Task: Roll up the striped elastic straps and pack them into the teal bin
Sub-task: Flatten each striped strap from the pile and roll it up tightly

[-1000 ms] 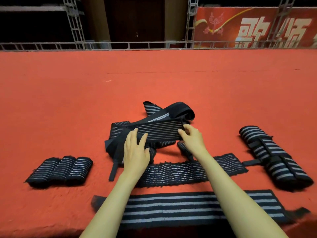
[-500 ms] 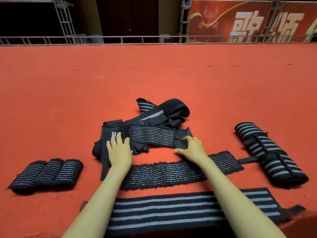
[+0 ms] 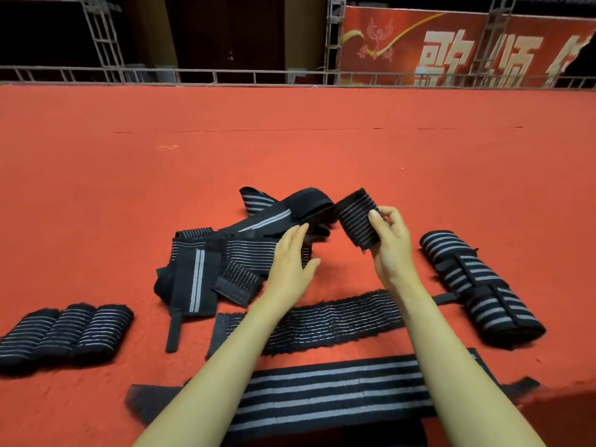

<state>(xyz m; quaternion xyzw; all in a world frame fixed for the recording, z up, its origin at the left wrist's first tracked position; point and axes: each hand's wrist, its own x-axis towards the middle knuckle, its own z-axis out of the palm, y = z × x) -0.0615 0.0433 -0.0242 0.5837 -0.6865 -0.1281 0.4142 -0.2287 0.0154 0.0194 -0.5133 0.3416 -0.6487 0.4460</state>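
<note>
Now the right hand point(image 3: 392, 243) pinches a short black elastic strap with thin grey stripes point(image 3: 357, 219); the left hand point(image 3: 290, 262) is open, fingers straight, holding nothing.

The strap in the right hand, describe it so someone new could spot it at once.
On the red carpet, look just right of the tangled pile of straps. The strap has thin grey stripes, and it alone is lifted off the carpet, pinched by the right hand.

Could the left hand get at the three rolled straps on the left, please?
Probably yes: the left hand is open and empty, and the rolled straps lie uncovered on its own side.
</note>
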